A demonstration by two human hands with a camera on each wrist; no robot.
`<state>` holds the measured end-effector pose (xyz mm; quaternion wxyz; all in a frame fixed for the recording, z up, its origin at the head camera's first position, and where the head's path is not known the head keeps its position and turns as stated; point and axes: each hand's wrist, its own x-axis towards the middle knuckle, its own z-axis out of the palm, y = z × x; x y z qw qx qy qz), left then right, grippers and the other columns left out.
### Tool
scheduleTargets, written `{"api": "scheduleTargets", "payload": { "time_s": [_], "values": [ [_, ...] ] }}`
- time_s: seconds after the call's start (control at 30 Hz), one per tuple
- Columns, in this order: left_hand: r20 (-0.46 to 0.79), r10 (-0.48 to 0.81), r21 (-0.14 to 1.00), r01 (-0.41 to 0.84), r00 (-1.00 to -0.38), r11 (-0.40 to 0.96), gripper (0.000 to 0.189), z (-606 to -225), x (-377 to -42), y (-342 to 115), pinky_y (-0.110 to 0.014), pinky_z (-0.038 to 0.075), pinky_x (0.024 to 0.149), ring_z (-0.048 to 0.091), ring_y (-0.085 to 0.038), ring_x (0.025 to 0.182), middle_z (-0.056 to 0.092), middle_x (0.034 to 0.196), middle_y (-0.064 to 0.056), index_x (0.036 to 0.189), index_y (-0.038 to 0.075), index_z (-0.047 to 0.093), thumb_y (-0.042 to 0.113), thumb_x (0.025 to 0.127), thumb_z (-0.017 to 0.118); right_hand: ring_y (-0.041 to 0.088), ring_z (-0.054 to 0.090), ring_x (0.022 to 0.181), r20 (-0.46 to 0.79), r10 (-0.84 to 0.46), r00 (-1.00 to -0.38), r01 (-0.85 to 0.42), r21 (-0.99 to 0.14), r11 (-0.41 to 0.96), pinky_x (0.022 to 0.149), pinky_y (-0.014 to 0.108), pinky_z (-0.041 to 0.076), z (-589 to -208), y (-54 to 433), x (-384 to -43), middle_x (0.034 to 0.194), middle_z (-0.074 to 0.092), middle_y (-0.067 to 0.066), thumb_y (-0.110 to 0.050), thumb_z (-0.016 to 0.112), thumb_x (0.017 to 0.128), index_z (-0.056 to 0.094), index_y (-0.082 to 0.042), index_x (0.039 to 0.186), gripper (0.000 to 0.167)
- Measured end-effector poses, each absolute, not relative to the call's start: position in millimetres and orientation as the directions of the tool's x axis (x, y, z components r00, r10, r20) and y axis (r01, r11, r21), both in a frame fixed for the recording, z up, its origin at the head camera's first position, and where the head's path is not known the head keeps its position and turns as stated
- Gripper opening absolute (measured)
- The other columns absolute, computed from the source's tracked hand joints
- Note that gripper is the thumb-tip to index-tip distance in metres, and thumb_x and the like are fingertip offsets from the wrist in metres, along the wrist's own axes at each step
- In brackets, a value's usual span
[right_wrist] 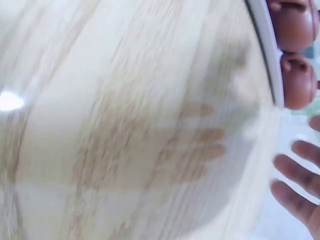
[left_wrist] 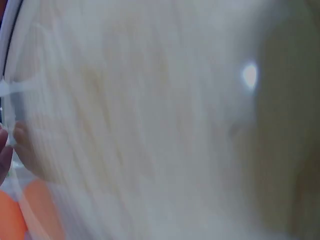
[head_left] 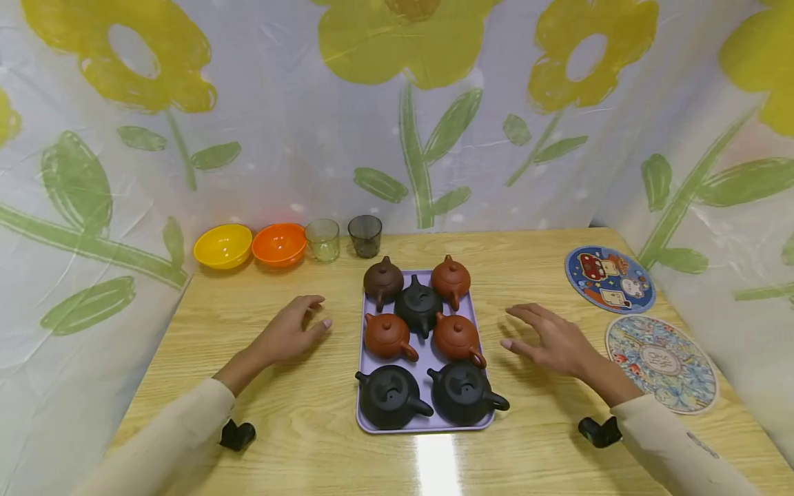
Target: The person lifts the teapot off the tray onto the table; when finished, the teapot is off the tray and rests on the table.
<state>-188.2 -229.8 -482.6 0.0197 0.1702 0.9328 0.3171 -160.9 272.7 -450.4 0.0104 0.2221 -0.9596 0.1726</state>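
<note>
Curtain (head_left: 298,158) behind and at both sides: thin, pale, lightly creased cloth printed with big yellow flowers and green stems. Tabletop (head_left: 298,413): light wood grain, glossy, white glare at the near edge.

Centre: lilac tray (head_left: 424,421), oblong, rounded corners, low raised rim. On it, 7 teapots, round-bellied, mostly smooth and matt, each with a knobbed lid, short spout and looped handle. Back: 1 dark brown teapot (head_left: 383,279) left, 1 red-brown teapot (head_left: 451,277) right. Between and just nearer, 1 black teapot (head_left: 417,306). Then 2 more red-brown pots (head_left: 387,336) side by side. Front: 2 larger black pots (head_left: 389,396), broad and squat; the right one's handle juts over the tray's rim. Packing is tight, neighbours crowding each other's handles and spouts.

Both hands free of any load, fingers spread and loosely bent. Left hand (head_left: 288,334) just above the wood, apart from the tray's left side; right hand (head_left: 552,339) likewise on the right. Pale sleeves, black devices at the wrists.

Far left: shiny yellow bowl (head_left: 223,246), orange bowl (head_left: 280,245), clear greenish glass (head_left: 323,241), dark smoky glass (head_left: 364,238), in a row along the curtain. Right: 2 round patterned mats (head_left: 660,363), 1 blue, 1 pale floral, the nearer beside the right forearm.
</note>
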Motion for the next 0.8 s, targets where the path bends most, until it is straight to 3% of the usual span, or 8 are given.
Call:
{"api": "scheduleTargets", "payload": {
  "time_s": [0.13, 0.3, 0.5, 0.63, 0.8],
  "values": [
    [0.026, 0.278, 0.726, 0.209, -0.96, 0.655, 0.048, -481.5, -190.3, -218.6, -0.049, 0.055, 0.095, 0.065, -0.03, 0.108, 0.063, 0.123, -0.019, 0.137, -0.002, 0.051, 0.028, 0.101, 0.062, 0.025, 0.068, 0.103, 0.068, -0.434, -0.899, -0.412, -0.472, 0.78, 0.076, 0.041, 0.058, -445.7, 268.9, -153.3, 0.132, 0.064, 0.009, -0.045, 0.067, 0.095, 0.061, -0.012, 0.136, 0.053],
    [-0.018, 0.223, 0.787, 0.124, -0.975, 0.604, 0.043, -477.8, -193.6, -200.8, -0.043, 0.058, 0.091, 0.068, -0.027, 0.102, 0.067, 0.116, -0.017, 0.133, -0.002, 0.055, 0.026, 0.101, 0.061, 0.016, 0.069, 0.094, 0.011, -0.457, -0.889, -0.341, -0.683, 0.647, 0.072, 0.027, 0.058, -443.0, 264.0, -142.8, 0.127, 0.067, 0.013, -0.032, 0.067, 0.097, 0.064, -0.006, 0.131, 0.042],
    [-0.076, 0.169, 0.848, 0.026, -0.983, 0.53, 0.041, -473.8, -203.7, -177.5, -0.027, 0.057, 0.074, 0.068, -0.029, 0.098, 0.069, 0.113, -0.021, 0.131, -0.005, 0.056, 0.021, 0.1, 0.061, 0.015, 0.069, 0.088, -0.027, -0.491, -0.871, -0.282, -0.791, 0.543, 0.071, 0.026, 0.056, -444.6, 257.8, -129.1, 0.122, 0.068, 0.014, -0.024, 0.064, 0.099, 0.066, -0.005, 0.124, 0.032],
    [-0.129, 0.117, 0.877, -0.058, -0.985, 0.477, 0.04, -473.3, -210.4, -163.9, -0.029, 0.06, 0.07, 0.068, -0.028, 0.097, 0.068, 0.114, -0.022, 0.131, -0.004, 0.057, 0.018, 0.098, 0.061, 0.019, 0.069, 0.085, -0.045, -0.499, -0.866, -0.247, -0.828, 0.503, 0.068, 0.025, 0.055, -447.5, 252.4, -119.7, 0.117, 0.069, 0.012, -0.022, 0.064, 0.099, 0.068, -0.006, 0.12, 0.027],
    [-0.188, 0.091, 0.891, -0.13, -0.978, 0.435, 0.04, -477.1, -216.8, -154.5, -0.029, 0.062, 0.064, 0.069, -0.02, 0.084, 0.068, 0.116, -0.024, 0.131, -0.004, 0.056, 0.014, 0.095, 0.061, 0.013, 0.067, 0.08, -0.067, -0.507, -0.859, -0.224, -0.843, 0.49, 0.064, 0.025, 0.054, -452.1, 245.8, -109.7, 0.105, 0.07, 0.007, -0.023, 0.066, 0.097, 0.07, -0.011, 0.111, 0.018]
  ]
}}
